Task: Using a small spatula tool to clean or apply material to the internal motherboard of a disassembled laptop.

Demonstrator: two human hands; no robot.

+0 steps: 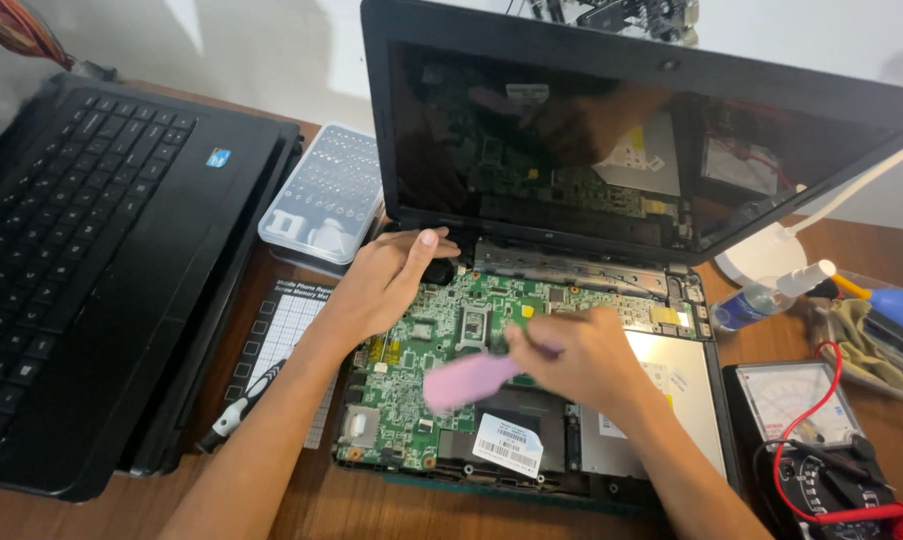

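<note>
Forearms reaching up from the bottom of the frame. Right hand point(581, 355) at centre, fingers curled tight around a pink brush point(468, 381), blurred, low over the green circuit board point(421, 340) of the opened laptop point(571, 300). Left hand point(386, 280) flat by the hinge, fingers pressed together, thumb raised. Risk, judged: bristles catching small parts or loose cables under hard strokes; spray bottle point(761, 298) near at right.

A pink brush point(468, 381), blurred, is held low over the green motherboard point(426, 350) of an opened black laptop point(531, 300) lying flat on the counter.
</note>
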